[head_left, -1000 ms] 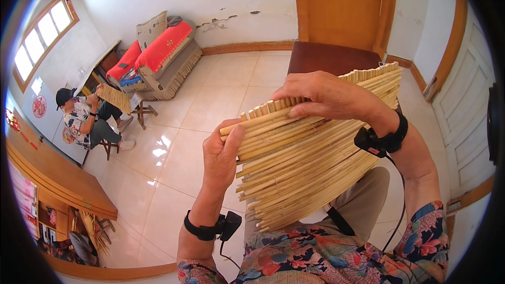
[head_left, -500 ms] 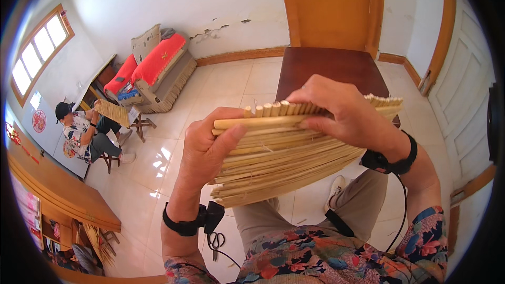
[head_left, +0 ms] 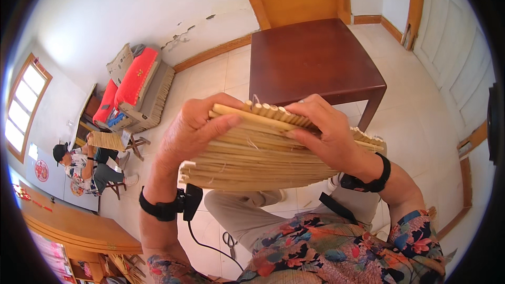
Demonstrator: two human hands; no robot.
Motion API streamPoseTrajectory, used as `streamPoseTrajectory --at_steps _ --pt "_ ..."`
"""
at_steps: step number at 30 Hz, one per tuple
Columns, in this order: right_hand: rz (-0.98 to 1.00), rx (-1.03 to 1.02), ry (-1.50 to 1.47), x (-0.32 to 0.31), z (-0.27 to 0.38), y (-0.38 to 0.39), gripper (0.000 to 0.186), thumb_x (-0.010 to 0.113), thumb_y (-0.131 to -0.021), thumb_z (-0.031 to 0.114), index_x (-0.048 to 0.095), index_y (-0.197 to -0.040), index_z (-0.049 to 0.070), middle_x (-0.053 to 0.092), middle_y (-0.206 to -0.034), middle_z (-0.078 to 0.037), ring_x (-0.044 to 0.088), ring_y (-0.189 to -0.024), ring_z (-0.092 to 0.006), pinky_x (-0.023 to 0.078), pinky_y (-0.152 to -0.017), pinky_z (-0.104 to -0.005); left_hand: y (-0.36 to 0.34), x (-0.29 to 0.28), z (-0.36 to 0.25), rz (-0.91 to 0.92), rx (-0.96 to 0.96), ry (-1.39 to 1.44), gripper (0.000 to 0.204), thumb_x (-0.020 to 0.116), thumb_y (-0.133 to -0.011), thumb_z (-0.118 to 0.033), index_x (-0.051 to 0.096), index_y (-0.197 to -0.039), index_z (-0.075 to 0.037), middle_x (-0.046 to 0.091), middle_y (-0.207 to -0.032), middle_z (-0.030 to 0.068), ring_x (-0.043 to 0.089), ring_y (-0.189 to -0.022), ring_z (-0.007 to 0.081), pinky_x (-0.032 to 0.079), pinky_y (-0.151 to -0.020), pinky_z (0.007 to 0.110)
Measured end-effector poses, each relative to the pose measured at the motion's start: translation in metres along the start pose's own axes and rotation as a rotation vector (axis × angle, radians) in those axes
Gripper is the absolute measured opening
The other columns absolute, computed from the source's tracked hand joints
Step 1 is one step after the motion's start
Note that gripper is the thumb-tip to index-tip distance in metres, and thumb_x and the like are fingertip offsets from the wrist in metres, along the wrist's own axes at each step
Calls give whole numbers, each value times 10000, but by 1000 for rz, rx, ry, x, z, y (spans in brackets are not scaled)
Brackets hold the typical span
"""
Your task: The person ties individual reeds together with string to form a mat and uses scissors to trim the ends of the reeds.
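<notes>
A woven mat of pale straw-coloured reeds [head_left: 252, 160] is held up flat in front of me, its rolled edge of reed ends facing the camera. My left hand [head_left: 192, 131] grips its left end, thumb lying across the top reeds. My right hand [head_left: 326, 131] clasps the right part, fingers curled over the top edge. Each wrist wears a black band; a small black device [head_left: 190, 200] with a cable hangs from the left one. My lap, in grey trousers and a floral top, lies below the mat.
A dark brown wooden table [head_left: 315, 58] stands just ahead on the tiled floor. A person in a cap [head_left: 79, 165] sits at far left holding a similar reed mat. A bench with red cushions [head_left: 134, 87] lines the wall. Scissors [head_left: 229, 242] lie on the floor.
The mat has been lowered and tipped nearly flat, edge-on to the camera. Both hands have shifted closer together along its top edge, and my view has tilted toward the table.
</notes>
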State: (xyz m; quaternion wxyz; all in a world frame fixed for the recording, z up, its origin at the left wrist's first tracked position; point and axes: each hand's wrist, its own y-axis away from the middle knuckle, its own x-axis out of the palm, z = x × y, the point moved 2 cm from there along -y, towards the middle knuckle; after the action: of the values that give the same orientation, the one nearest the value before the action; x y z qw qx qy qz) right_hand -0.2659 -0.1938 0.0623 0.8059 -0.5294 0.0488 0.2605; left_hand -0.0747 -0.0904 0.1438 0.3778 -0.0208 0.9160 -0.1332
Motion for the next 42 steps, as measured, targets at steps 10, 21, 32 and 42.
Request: streamPoseTrajectory --at_steps 10,21,32,42 --pt "-130 119 -84 45 -34 22 386 684 -697 -6 542 -1053 31 520 -848 -111 565 -743 -238 483 -621 -290 -9 4 8 4 -236 -298 192 617 -821 -177 616 -942 -28 630 -777 75 554 -705 108 445 -662 251" --pt "150 574 -370 91 -33 141 265 674 -706 16 530 -927 47 489 -843 -94 518 -769 -223 446 -655 -292 69 86 85 122 2 -354 288 709 -690 -176 594 -933 -73 623 -827 64 586 -790 230 356 -952 461" --pt "552 646 -583 54 -47 154 283 651 -753 111 547 -1012 61 537 -946 -97 518 -908 -275 420 -803 -319 81 109 76 238 20 -336 276 726 -648 -210 611 -869 -91 621 -899 34 597 -851 202 312 -981 477" --pt "553 194 -488 90 -54 107 274 601 -773 55 572 -1045 59 571 -1017 -105 555 -932 -276 461 -792 -335 93 117 71 281 -59 -449 306 737 -594 -233 639 -861 -121 623 -962 6 548 -1033 206 249 -1033 505"
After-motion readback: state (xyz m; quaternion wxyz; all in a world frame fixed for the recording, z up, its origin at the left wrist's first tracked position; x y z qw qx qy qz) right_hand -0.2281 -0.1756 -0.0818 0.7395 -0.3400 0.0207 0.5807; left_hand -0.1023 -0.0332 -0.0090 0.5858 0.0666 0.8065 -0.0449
